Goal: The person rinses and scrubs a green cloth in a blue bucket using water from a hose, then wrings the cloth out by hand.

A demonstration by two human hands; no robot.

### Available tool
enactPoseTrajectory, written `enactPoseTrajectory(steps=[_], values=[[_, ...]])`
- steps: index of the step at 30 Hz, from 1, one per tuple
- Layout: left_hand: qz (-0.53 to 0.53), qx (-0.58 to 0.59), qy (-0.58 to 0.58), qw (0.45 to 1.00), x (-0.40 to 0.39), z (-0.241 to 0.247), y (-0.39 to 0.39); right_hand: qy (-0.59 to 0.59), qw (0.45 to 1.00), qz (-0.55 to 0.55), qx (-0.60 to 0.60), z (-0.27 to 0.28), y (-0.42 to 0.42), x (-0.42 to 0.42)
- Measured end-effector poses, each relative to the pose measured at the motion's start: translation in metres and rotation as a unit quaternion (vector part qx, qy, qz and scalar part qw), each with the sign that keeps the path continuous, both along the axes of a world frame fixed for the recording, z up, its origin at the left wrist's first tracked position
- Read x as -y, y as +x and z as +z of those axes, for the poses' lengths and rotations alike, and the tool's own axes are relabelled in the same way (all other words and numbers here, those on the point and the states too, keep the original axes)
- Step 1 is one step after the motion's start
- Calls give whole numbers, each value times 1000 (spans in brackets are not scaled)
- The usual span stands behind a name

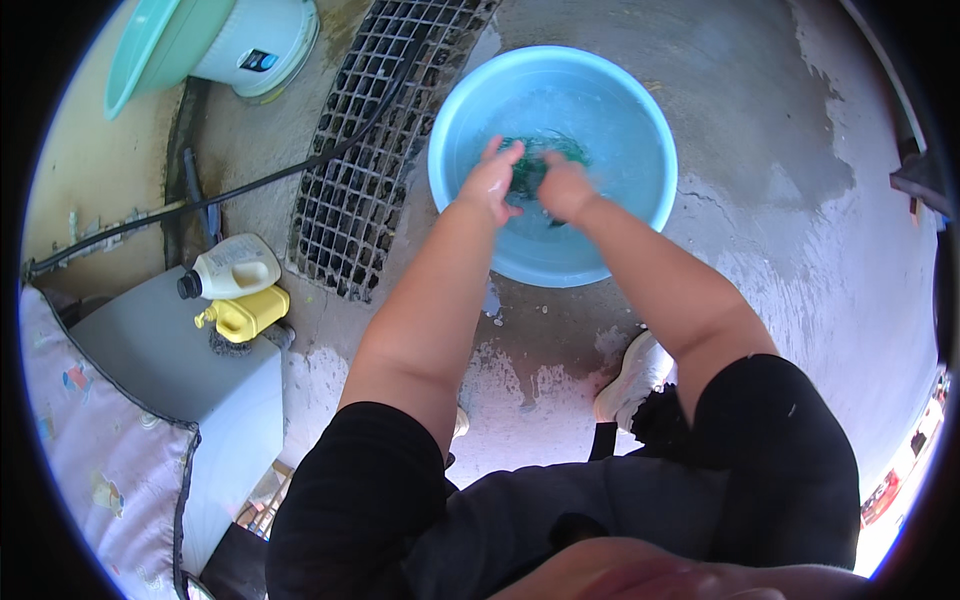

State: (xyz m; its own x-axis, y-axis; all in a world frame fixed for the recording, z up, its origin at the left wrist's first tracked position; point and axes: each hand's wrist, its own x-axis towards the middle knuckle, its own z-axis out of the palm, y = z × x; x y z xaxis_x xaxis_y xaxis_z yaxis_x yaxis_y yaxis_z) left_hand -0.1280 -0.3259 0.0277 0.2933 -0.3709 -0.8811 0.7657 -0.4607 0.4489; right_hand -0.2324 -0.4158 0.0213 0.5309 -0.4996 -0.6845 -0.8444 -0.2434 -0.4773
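A round light-blue plastic basin (654,120) with water in it stands on the concrete floor in front of me. In its middle lies a dark green item (529,176), partly under the water; strands or leaves show, but its exact kind is unclear. My left hand (491,180) is at the item's left side, fingers and thumb spread apart. On the right, my right hand (568,186) is blurred by motion, with its fingers pointing down at the green item. Its fingertips are partly hidden, so a grip cannot be made out.
A metal floor grate (352,202) lies left of the basin, crossed by a black hose (285,171). A cream jug (236,266) and a yellow jug (251,311) rest on a grey-topped unit (142,337). A white bucket (266,45) stands upper left. My shoe (634,375) is below the basin.
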Motion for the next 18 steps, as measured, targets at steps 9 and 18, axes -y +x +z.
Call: enactPoseTrajectory(steps=[9,18], values=[[166,-142,-157,963,-16,-11,-2,-128,956,46,261,114,5,-90],[44,146,-52,987,-23,1,-15,-227,958,119,129,-24,12,18]])
